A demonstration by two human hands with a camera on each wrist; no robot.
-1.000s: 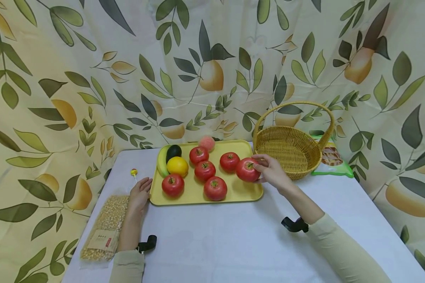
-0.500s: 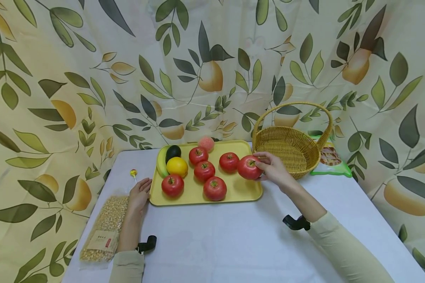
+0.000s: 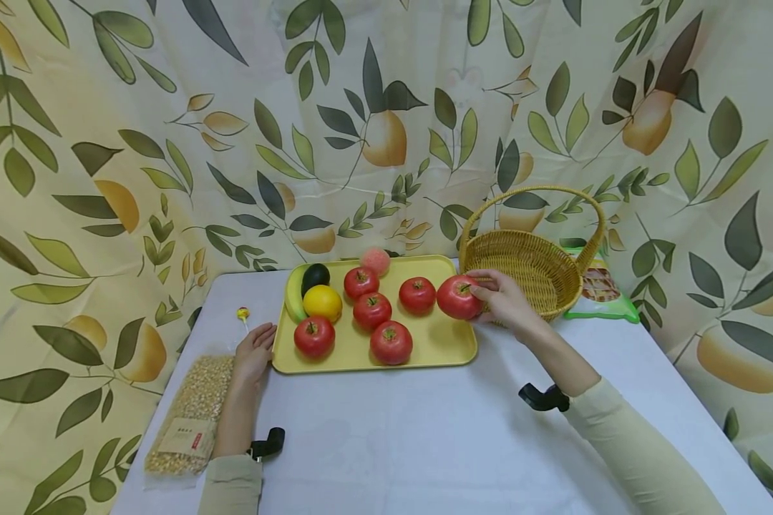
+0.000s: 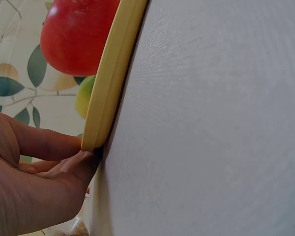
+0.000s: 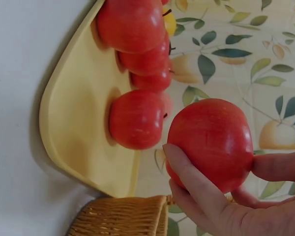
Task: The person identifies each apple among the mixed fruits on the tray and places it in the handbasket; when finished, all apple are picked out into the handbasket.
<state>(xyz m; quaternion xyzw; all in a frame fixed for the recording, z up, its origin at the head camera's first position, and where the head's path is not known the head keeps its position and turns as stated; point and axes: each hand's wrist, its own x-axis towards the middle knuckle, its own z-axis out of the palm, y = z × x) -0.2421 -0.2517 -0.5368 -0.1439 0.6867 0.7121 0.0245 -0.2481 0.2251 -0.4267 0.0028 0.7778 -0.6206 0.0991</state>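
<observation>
My right hand [image 3: 505, 304] grips a red apple [image 3: 460, 297] by its right side, above the right end of the yellow tray [image 3: 441, 350]. In the right wrist view this apple [image 5: 211, 145] hangs apart from the others, with thumb and fingers around it. My left hand [image 3: 254, 354] is at the tray's left edge. Close up, the left hand [image 4: 44, 182] pinches the rim [image 4: 99, 120] at a corner. Several more apples [image 3: 391, 343] lie on the tray, with a yellow lemon-like fruit [image 3: 323, 304], a dark avocado-like fruit [image 3: 315, 278], a banana [image 3: 293, 297] and a pink peach [image 3: 376, 261].
A wicker basket [image 3: 528, 268] with a tall handle stands just right of the tray. Behind it is a green and white packet [image 3: 602, 297]. A bag of corn kernels [image 3: 196, 400] lies beside the left forearm, with a lollipop [image 3: 242, 315] beyond it.
The right hand has lifted the apple slightly and carried it right, toward the basket. My left hand and the tray have stayed in place.
</observation>
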